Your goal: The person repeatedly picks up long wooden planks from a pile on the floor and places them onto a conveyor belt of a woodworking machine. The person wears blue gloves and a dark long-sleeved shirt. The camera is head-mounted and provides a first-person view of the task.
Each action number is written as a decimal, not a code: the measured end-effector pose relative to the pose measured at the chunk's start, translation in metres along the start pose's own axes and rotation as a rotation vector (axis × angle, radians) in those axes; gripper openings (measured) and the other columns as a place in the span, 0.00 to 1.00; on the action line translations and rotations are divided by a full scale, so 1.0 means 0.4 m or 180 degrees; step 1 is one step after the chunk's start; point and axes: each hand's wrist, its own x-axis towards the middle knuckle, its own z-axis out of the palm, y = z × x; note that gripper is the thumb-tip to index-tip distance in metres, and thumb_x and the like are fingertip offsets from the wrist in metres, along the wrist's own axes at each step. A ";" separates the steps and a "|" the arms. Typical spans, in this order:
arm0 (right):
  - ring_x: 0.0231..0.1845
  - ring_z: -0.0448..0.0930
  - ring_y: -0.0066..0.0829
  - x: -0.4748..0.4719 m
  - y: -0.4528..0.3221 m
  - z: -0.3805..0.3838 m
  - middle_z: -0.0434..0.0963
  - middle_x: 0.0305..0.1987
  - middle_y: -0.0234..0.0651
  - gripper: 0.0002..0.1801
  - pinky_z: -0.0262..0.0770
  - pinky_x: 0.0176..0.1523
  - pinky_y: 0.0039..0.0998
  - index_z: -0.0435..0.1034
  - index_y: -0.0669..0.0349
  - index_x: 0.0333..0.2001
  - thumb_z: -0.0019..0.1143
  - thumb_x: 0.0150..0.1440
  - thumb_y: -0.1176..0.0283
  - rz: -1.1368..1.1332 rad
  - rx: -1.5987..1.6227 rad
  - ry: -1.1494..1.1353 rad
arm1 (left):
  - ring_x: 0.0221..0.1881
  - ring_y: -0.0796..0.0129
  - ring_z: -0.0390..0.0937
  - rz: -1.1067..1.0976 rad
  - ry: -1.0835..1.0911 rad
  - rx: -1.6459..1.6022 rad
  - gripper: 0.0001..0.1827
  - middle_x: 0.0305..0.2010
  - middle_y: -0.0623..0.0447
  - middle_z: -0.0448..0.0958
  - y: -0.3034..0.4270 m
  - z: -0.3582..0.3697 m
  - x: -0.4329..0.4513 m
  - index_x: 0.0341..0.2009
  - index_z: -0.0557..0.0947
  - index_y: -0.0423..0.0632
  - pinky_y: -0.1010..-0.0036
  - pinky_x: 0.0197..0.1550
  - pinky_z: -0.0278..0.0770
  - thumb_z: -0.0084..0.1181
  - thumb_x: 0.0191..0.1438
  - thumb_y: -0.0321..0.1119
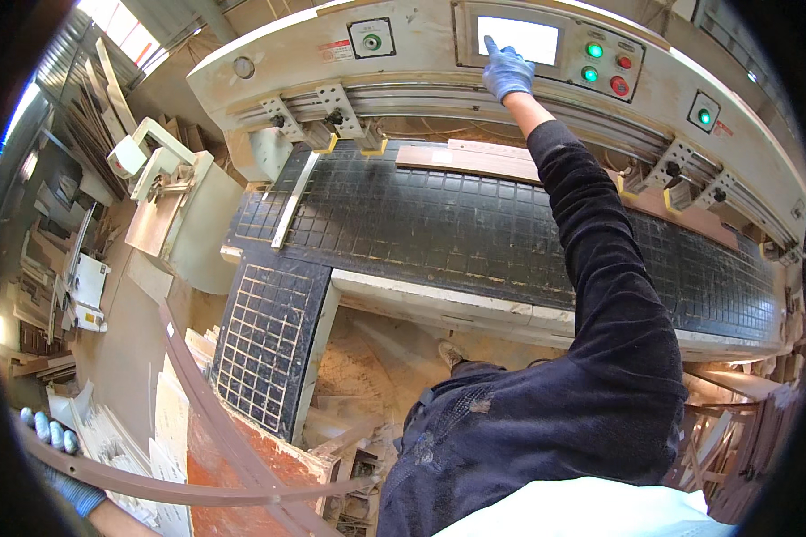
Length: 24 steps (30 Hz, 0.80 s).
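My right hand (508, 71), in a blue glove, reaches up to the bright touchscreen (527, 39) of a large woodworking machine. Its index finger is stretched out over the left part of the screen, and it holds nothing. At the lower left edge, my gloved left hand (64, 463) has its fingers wrapped around a long brown strip (201, 495) with a small hole near the hand. A second brown strip (218, 429) crosses the first near the bottom. What the screen displays is washed out.
Before me lies the machine's black gridded bed (429, 221), with a white straight bar (295, 201) across its left part. Wooden boards (470, 161) rest along its back. Buttons (607, 66) flank the screen. A gridded side table (265, 335) juts toward me; sawdust covers the floor.
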 end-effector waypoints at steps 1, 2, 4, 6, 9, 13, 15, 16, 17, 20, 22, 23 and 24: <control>0.47 0.79 0.42 0.006 0.001 0.010 0.76 0.44 0.41 0.33 0.71 0.48 0.48 0.58 0.33 0.65 0.51 0.54 0.65 0.0086 -0.0059 -0.0098 | 0.27 0.77 0.71 -0.0134 -0.0093 -0.0368 0.25 0.42 0.52 0.74 -0.015 0.043 -0.005 0.63 0.63 0.45 0.81 0.23 0.73 0.38 0.65 0.44; 0.45 0.79 0.40 0.010 0.002 0.018 0.76 0.43 0.41 0.33 0.71 0.47 0.49 0.57 0.33 0.65 0.51 0.54 0.65 0.0080 -0.0023 -0.0087 | 0.22 0.78 0.70 -0.0107 -0.0326 -0.0571 0.24 0.35 0.54 0.75 -0.029 0.089 -0.011 0.62 0.64 0.45 0.82 0.18 0.71 0.40 0.65 0.42; 0.47 0.79 0.40 0.017 0.005 0.030 0.76 0.45 0.41 0.35 0.70 0.49 0.48 0.57 0.34 0.66 0.52 0.53 0.66 0.0023 0.0047 0.0043 | 0.14 0.80 0.65 -0.0112 -0.0725 -0.1155 0.23 0.26 0.60 0.70 -0.052 0.188 -0.024 0.62 0.64 0.45 0.84 0.09 0.64 0.45 0.65 0.37; 0.47 0.79 0.40 0.019 0.010 0.036 0.76 0.45 0.41 0.36 0.69 0.49 0.48 0.56 0.34 0.66 0.53 0.53 0.66 -0.0006 0.0000 0.0053 | 0.13 0.81 0.63 -0.0297 -0.0739 -0.1022 0.23 0.23 0.61 0.68 -0.043 0.266 -0.040 0.62 0.64 0.45 0.84 0.09 0.64 0.45 0.65 0.39; 0.45 0.79 0.38 0.020 0.018 0.040 0.76 0.44 0.38 0.36 0.70 0.48 0.49 0.56 0.34 0.66 0.54 0.52 0.65 -0.0061 -0.0105 0.0178 | 0.11 0.83 0.60 -0.0761 -0.0313 -0.0359 0.27 0.20 0.62 0.65 -0.026 0.350 -0.074 0.60 0.68 0.47 0.85 0.08 0.61 0.46 0.63 0.51; 0.40 0.80 0.37 0.025 0.025 0.049 0.77 0.39 0.36 0.35 0.70 0.44 0.47 0.57 0.33 0.66 0.53 0.53 0.63 -0.0154 0.0042 0.0495 | 0.24 0.80 0.65 -0.1301 -0.0867 0.0712 0.33 0.29 0.60 0.69 -0.069 0.353 -0.090 0.59 0.71 0.48 0.84 0.30 0.68 0.41 0.62 0.61; 0.38 0.80 0.37 0.031 0.029 0.052 0.77 0.38 0.36 0.34 0.70 0.43 0.47 0.58 0.34 0.65 0.53 0.54 0.62 -0.0158 0.0132 0.0570 | 0.34 0.75 0.71 -0.1187 -0.0890 0.0941 0.30 0.36 0.55 0.74 -0.175 0.334 -0.117 0.59 0.71 0.47 0.79 0.43 0.72 0.41 0.64 0.57; 0.39 0.80 0.37 0.035 0.032 0.052 0.77 0.38 0.36 0.34 0.70 0.43 0.48 0.58 0.35 0.65 0.53 0.54 0.62 -0.0141 0.0130 0.0541 | 0.41 0.73 0.70 -0.0674 -0.0971 0.1416 0.28 0.41 0.53 0.73 -0.247 0.329 -0.133 0.57 0.72 0.45 0.76 0.49 0.69 0.40 0.65 0.53; 0.40 0.80 0.36 0.039 0.035 0.052 0.78 0.38 0.36 0.33 0.70 0.44 0.48 0.59 0.36 0.65 0.53 0.53 0.62 -0.0110 0.0122 0.0510 | 0.47 0.71 0.68 -0.0252 -0.1105 0.1797 0.25 0.46 0.52 0.73 -0.319 0.326 -0.146 0.56 0.73 0.43 0.72 0.55 0.65 0.40 0.67 0.50; 0.39 0.80 0.36 0.042 0.041 0.052 0.78 0.39 0.35 0.32 0.70 0.43 0.48 0.60 0.37 0.64 0.52 0.54 0.62 -0.0200 0.0108 0.0552 | 0.41 0.72 0.68 -0.0428 -0.0890 0.1617 0.19 0.38 0.54 0.72 -0.500 0.310 -0.256 0.45 0.77 0.38 0.73 0.45 0.70 0.42 0.66 0.41; 0.38 0.81 0.36 0.034 0.041 0.056 0.79 0.38 0.34 0.31 0.70 0.43 0.48 0.61 0.37 0.63 0.52 0.54 0.62 -0.0134 0.0196 0.0547 | 0.33 0.72 0.63 -0.0613 -0.1203 0.2037 0.17 0.30 0.57 0.70 -0.575 0.302 -0.335 0.33 0.76 0.38 0.71 0.37 0.68 0.42 0.66 0.38; 0.38 0.81 0.36 0.030 0.039 0.059 0.79 0.38 0.34 0.30 0.70 0.43 0.47 0.61 0.38 0.63 0.52 0.54 0.62 -0.0174 0.0271 0.0621 | 0.29 0.71 0.60 -0.0939 -0.1512 0.2203 0.18 0.25 0.57 0.68 -0.599 0.299 -0.375 0.27 0.74 0.39 0.69 0.33 0.66 0.42 0.65 0.37; 0.36 0.81 0.37 0.023 0.038 0.063 0.79 0.36 0.34 0.29 0.70 0.43 0.47 0.63 0.38 0.61 0.53 0.54 0.62 -0.0189 0.0333 0.0651 | 0.27 0.71 0.59 -0.0578 -0.1486 0.2104 0.18 0.22 0.57 0.65 -0.637 0.317 -0.431 0.25 0.72 0.39 0.67 0.30 0.64 0.42 0.65 0.36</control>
